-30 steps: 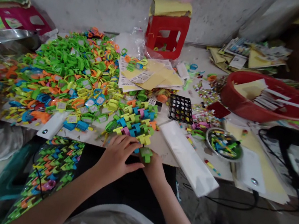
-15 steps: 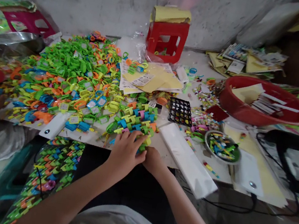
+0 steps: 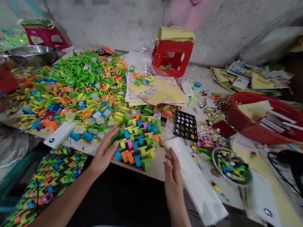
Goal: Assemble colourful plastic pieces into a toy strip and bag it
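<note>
- Your left hand (image 3: 104, 151) and right hand (image 3: 172, 171), both spread and holding nothing, are flanking the block of stacked clips (image 3: 137, 140) at the bench (image 3: 157, 166) edge.
- A nudge risks toppling it off.

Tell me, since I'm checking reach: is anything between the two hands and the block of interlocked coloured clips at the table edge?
Nothing visible. The left hand lies against the clip block on its left; the open right hand sits apart on its right, over bare table.
</note>
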A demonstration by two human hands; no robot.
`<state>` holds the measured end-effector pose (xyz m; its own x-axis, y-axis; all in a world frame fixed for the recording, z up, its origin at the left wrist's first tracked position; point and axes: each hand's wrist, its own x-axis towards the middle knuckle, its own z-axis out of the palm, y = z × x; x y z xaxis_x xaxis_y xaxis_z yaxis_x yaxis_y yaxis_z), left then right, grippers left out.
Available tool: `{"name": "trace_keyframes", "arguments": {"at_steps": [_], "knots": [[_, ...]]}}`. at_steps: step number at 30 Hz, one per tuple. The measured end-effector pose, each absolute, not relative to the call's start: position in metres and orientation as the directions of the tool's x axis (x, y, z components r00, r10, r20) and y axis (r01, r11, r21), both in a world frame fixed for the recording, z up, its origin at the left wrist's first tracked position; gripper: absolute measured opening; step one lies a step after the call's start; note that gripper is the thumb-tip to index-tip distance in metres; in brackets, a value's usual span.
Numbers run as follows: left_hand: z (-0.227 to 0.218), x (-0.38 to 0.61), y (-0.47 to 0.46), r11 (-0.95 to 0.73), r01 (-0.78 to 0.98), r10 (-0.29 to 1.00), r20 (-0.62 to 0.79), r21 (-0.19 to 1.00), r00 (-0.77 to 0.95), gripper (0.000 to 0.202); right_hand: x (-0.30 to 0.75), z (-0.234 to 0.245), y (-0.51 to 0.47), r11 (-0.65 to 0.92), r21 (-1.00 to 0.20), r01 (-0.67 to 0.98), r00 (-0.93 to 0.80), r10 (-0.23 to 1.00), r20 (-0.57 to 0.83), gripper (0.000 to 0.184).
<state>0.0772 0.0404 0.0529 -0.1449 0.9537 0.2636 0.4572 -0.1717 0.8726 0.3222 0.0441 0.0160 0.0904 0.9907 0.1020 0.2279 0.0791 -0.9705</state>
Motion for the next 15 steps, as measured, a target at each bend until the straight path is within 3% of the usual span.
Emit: {"name": "trace_keyframes", "arguments": {"at_steps": [3, 5, 9, 12, 15], "knots": [[0.032, 0.076, 0.06, -0.043, 0.221, 0.985, 0.079, 0.974, -0.155, 0.054, 0.298, 0.022, 0.063, 0.083, -0.987, 0.136, 0.174, 0.979, 0.106, 0.063], [0.028, 0.083, 0.07, -0.016, 0.146, 0.99, 0.036, 0.989, -0.135, 0.056, 0.282, 0.029, 0.076, 0.042, -0.994, 0.099, 0.136, 0.989, 0.056, 0.064], [0.036, 0.101, 0.07, -0.027, 0.215, 0.994, 0.048, 0.976, -0.094, 0.062, 0.271, 0.038, 0.088, -0.032, -0.992, 0.124, -0.006, 0.999, -0.033, 0.066], [0.041, 0.105, 0.061, -0.067, 0.275, 0.995, 0.084, 0.959, -0.049, 0.065, 0.278, 0.035, 0.085, -0.047, -0.991, 0.128, 0.003, 0.999, -0.047, 0.068], [0.039, 0.097, 0.065, -0.024, 0.225, 0.999, 0.031, 0.974, -0.027, 0.063, 0.291, 0.023, 0.089, -0.074, -0.995, 0.062, -0.005, 0.997, -0.074, 0.069]]}}
